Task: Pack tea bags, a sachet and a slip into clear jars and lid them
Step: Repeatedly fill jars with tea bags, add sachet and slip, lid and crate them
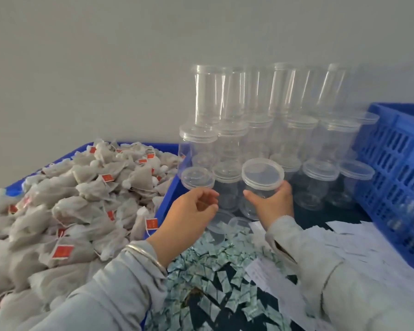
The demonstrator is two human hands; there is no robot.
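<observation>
A dark table top (325, 217) carries a blue tray (164, 201) heaped with tea bags (86, 201) at its left edge, stacked clear jars (268, 130) along the back, a blue crate (397, 168) at the right, and scattered sachets (215, 271) and paper slips (359, 244) in front.

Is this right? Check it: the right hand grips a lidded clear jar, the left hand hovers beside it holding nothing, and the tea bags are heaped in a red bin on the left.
One detail is wrong: the bin holding the tea bags is blue, not red. The head view shows it. The rest stands: the right hand grips a lidded clear jar, and the left hand hovers beside it holding nothing.
</observation>
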